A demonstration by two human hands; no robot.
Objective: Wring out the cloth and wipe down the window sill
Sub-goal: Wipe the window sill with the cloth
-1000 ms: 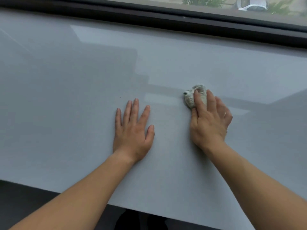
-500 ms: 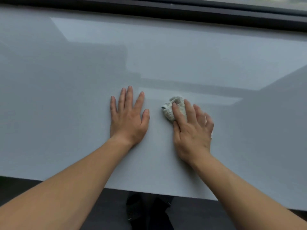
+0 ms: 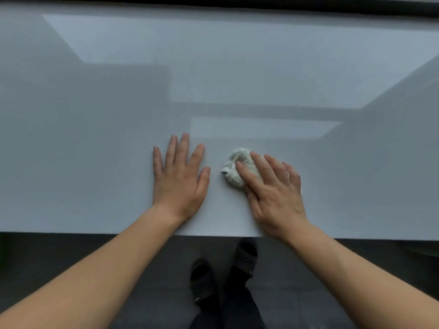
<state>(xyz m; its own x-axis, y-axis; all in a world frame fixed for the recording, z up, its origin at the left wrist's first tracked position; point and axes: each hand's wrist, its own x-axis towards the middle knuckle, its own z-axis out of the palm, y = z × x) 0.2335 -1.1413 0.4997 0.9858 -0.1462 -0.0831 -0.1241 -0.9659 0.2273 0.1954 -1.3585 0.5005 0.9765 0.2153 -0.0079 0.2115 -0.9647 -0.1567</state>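
- Bottom centre: our sandals on the dark floor, just below the sill's near edge.
- Left hand, mid-frame: flat on the sill, fingers straight and spread, holding nothing. We take it as a brace.
- Right hand, just right of it: straight fingers press the cloth down, not curled round it.
- Step: wiping, we judge.
- Cloth: small whitish crumpled wad between our hands, sticking out upper left of the right fingertips. Dampness: cannot tell.
- Next: slide the wad sideways under even pressure. Wide sill left and right, and above.
- Top edge: dark frame.
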